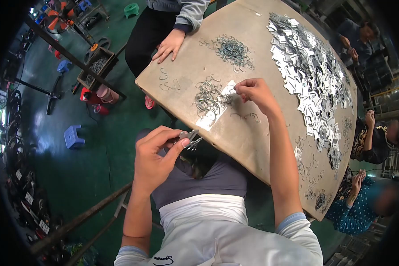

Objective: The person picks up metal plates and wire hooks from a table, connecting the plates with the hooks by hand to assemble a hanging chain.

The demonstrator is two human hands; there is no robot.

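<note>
1. The left hand (pixel 157 154) is raised just off the near edge of the table (pixel 252 144), over the wearer's lap. Its thumb and forefinger are clamped on a few small metal pieces (pixel 189 135), whose ends stick out past the fingertips, perhaps so that they stay free to work on.
2. The right hand (pixel 255 93) is over the table, thumb and forefinger brought together. Whether a wire is pinched between them, I cannot tell.
3. Beside those fingertips lies a loose pile of bent wire hooks (pixel 207 98), partly on a white strip (pixel 205 121). It sits close to the wearer, presumably to keep the reach short; the pale strip may make thin wire easier to see.
4. Beyond it is a second, denser hook pile (pixel 236 52), apart from the first and perhaps a shared supply.
5. To the right spreads a large heap of shiny plates (pixel 312 80), separate from both piles, likely so the two kinds do not tangle.
6. At the table's left corner, a co-worker's hand (pixel 170 44) rests palm down, fingers slightly spread, seemingly just for support.
</note>
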